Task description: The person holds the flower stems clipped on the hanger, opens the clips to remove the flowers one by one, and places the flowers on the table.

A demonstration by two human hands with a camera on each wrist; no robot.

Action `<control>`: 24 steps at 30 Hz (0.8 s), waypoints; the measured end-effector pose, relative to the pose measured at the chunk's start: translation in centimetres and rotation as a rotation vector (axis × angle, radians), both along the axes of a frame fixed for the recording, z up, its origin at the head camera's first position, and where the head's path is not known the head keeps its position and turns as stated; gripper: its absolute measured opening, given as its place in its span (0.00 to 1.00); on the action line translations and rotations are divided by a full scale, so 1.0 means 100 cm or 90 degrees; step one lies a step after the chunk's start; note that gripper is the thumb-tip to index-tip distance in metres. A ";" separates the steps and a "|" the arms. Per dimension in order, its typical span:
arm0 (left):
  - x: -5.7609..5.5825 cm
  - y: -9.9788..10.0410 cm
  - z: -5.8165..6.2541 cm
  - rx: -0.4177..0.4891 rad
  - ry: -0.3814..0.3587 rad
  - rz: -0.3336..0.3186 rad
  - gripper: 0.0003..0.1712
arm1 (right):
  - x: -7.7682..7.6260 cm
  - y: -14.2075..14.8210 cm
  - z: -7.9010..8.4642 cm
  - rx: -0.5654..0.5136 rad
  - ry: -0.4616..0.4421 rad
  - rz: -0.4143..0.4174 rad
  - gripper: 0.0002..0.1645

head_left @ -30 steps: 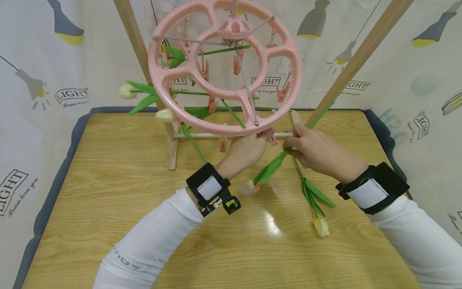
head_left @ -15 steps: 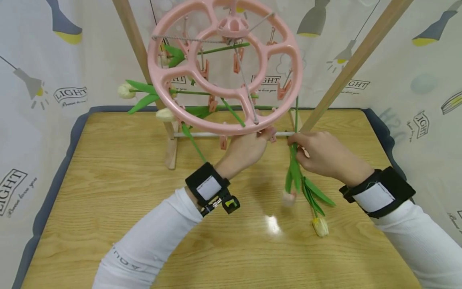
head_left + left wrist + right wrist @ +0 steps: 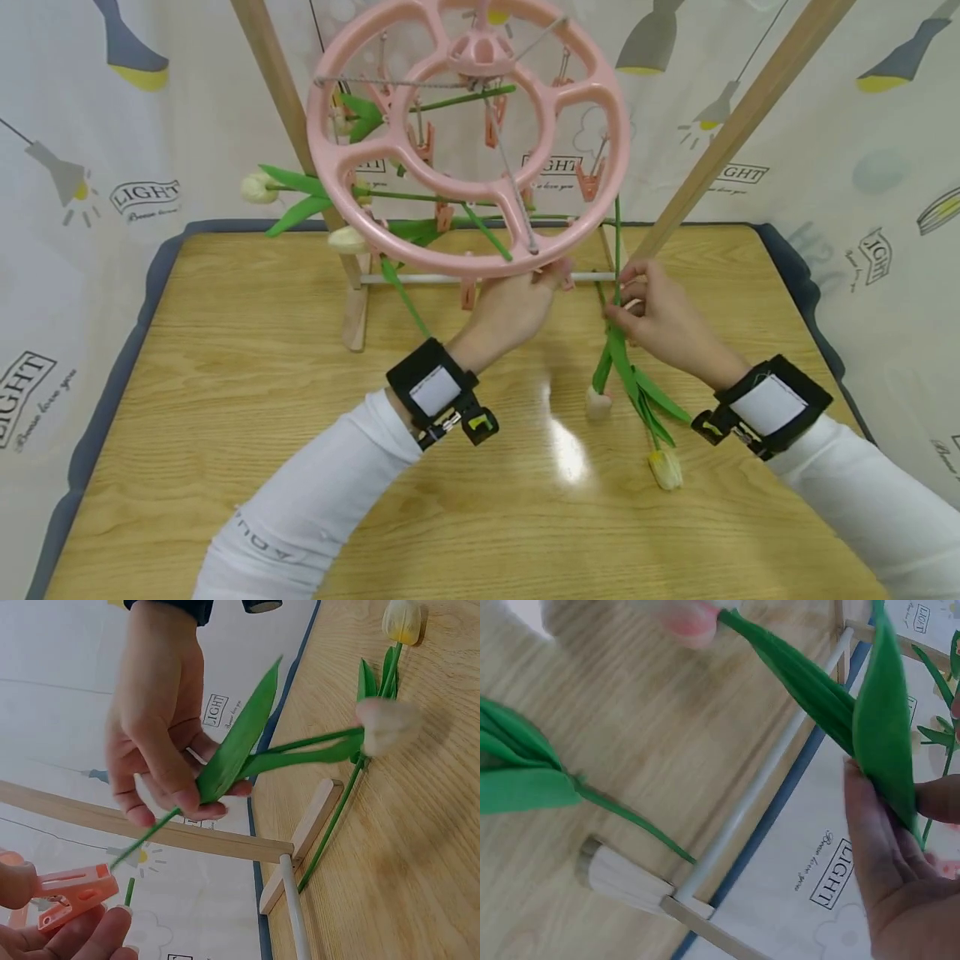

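My left hand [image 3: 513, 312] is raised under the near rim of a pink round hanging rack [image 3: 480, 265]. Its thumb and fingers pinch a pink clothespin [image 3: 79, 889]. To the right, my right hand [image 3: 667, 321] holds an artificial tulip [image 3: 885, 720] between thumb and fingers, at the stem and leaf base. This tulip's pinkish-white head [image 3: 598, 403] hangs downward. In the left wrist view its stem [image 3: 146, 840] runs up to the clothespin's tip. A yellow-white tulip [image 3: 665, 469] lies on the table below my right hand.
Several white tulips [image 3: 348, 241] hang in clothespins on the rack's left side. Other clothespins [image 3: 589, 179] dangle round the rim. A wooden stand with slanted posts [image 3: 738, 133] and a white crossbar [image 3: 420, 279] stands on the wooden table [image 3: 225, 433], before a printed cloth.
The tulip in my right hand has swung from slanting left to hanging nearly straight down, its stem now upright. My right hand has turned at the wrist; my left hand has stayed at the rim.
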State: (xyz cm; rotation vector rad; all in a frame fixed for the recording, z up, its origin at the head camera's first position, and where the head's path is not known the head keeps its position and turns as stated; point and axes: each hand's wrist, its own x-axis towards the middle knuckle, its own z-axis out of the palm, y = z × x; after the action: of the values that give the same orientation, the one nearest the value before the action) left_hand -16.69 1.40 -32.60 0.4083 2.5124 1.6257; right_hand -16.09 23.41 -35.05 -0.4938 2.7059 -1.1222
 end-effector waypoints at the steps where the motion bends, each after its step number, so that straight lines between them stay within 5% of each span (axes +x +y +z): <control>1: 0.000 0.000 0.000 0.008 0.001 0.001 0.13 | 0.000 0.003 0.000 -0.026 -0.054 -0.009 0.28; 4: 0.000 0.000 0.000 0.020 0.019 0.000 0.13 | -0.001 0.012 0.000 -0.079 -0.172 -0.029 0.37; 7: 0.001 0.000 0.000 0.021 0.031 -0.003 0.13 | 0.000 0.020 0.000 -0.100 -0.243 -0.040 0.33; 15: 0.001 0.000 0.000 0.012 0.031 -0.003 0.14 | 0.010 0.040 0.001 -0.051 -0.273 -0.017 0.21; 24: 0.000 0.000 -0.001 0.005 0.022 -0.003 0.15 | 0.023 0.042 -0.026 0.003 -0.384 -0.008 0.20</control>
State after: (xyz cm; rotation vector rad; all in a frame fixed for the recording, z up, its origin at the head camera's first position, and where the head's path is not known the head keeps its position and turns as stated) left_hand -16.67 1.41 -32.67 0.4465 2.5283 1.6422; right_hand -13.79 27.58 -37.66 -0.1042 2.1844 -1.0549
